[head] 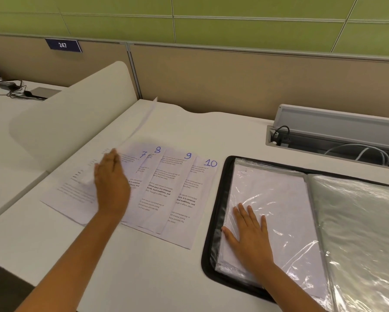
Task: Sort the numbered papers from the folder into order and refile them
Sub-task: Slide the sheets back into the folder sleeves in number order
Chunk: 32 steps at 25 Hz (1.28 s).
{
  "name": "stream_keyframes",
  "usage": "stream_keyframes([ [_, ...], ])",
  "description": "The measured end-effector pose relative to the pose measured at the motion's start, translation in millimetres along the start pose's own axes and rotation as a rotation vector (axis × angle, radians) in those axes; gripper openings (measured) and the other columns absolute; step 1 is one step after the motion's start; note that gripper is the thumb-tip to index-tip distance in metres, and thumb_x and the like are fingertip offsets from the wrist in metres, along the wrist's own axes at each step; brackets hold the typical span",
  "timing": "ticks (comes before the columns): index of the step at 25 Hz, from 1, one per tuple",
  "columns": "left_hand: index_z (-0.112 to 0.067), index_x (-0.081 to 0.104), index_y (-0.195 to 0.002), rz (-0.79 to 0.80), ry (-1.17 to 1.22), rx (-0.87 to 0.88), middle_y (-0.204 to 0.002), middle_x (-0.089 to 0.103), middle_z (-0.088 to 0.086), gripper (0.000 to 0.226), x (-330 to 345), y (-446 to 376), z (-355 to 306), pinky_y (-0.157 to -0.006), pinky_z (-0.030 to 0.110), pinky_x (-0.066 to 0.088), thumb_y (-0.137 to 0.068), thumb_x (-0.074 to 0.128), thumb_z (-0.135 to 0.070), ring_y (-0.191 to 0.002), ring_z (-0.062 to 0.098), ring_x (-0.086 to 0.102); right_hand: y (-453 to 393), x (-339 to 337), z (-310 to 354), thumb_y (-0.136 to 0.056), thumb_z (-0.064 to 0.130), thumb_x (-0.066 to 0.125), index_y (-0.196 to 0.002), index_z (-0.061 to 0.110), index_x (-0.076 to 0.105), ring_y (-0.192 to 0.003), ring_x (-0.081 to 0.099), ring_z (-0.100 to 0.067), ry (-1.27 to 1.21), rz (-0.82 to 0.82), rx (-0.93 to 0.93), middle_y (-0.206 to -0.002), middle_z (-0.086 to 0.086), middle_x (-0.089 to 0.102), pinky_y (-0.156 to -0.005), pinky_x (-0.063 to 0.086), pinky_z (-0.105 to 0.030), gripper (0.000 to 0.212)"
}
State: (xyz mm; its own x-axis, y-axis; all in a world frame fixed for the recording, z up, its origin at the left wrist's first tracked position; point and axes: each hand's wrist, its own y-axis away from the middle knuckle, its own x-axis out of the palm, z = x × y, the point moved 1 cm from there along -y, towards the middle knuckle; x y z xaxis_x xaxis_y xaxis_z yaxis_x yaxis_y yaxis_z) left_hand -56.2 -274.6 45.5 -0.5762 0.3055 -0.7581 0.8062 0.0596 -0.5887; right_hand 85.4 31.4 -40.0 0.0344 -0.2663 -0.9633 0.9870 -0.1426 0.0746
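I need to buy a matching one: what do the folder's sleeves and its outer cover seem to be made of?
Sleeves: thin clear plastic film, glossy, going by the wrinkles and bright glare streaks, with a white sheet visible through the one under the right hand. Cover: black, matte, with a rounded, padded-looking edge, probably fabric or soft synthetic; the look leaves that open.

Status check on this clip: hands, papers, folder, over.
Left hand on the fanned papers, lifting one sheet, blurred. Sheets 7 to 10 show in order. Right hand flat on the open folder sleeve. Nothing in the way.
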Motion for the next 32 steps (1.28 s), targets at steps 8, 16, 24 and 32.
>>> stream_keyframes([
  [8,0.001,0.053,-0.127,0.037,0.222,0.398,-0.131,0.053,0.015,0.042,-10.0,49.6,-169.4,-0.114,0.044,0.02,-0.096,0.027,-0.008,-0.123,0.025,0.042,10.5,-43.8,-17.1,-0.069,0.09,0.023,-0.122,0.04,0.052,-0.13,0.032,0.005,-0.763,0.121,-0.021,-0.137,0.012,0.05,-0.119,0.003,-0.037,0.078],
  [16,-0.007,0.046,-0.13,0.3,0.495,0.684,-0.136,0.045,0.005,0.06,17.9,158.5,-282.4,-0.107,0.048,0.032,-0.074,0.07,-0.002,-0.122,0.02,0.044,22.5,-96.0,-91.3,-0.045,0.088,0.06,-0.119,0.022,0.058,-0.102,0.066,-0.018,-1.565,0.003,0.191,-0.111,-0.002,0.07,-0.09,0.051,-0.033,0.099],
  [24,-0.019,0.071,-0.103,0.496,0.468,0.929,-0.12,0.063,-0.003,0.032,35.4,198.6,-329.1,-0.095,0.036,0.048,-0.072,0.075,-0.018,-0.113,0.015,0.054,46.1,-102.7,-179.5,-0.095,0.007,0.048,-0.126,-0.001,0.05,-0.103,0.061,-0.036,-1.48,-0.205,0.554,-0.117,-0.021,0.062,-0.084,0.053,-0.046,0.032],
  [32,-0.015,0.07,-0.106,0.628,0.275,0.714,-0.119,0.064,0.009,0.05,66.6,196.7,-344.6,-0.086,0.037,0.051,-0.059,0.084,-0.026,-0.105,0.027,0.064,60.0,-140.7,-270.6,-0.096,0.004,0.045,-0.137,0.007,0.043,-0.112,0.055,-0.032,-1.432,-0.303,0.636,-0.126,-0.013,0.057,-0.096,0.045,-0.049,0.041],
])
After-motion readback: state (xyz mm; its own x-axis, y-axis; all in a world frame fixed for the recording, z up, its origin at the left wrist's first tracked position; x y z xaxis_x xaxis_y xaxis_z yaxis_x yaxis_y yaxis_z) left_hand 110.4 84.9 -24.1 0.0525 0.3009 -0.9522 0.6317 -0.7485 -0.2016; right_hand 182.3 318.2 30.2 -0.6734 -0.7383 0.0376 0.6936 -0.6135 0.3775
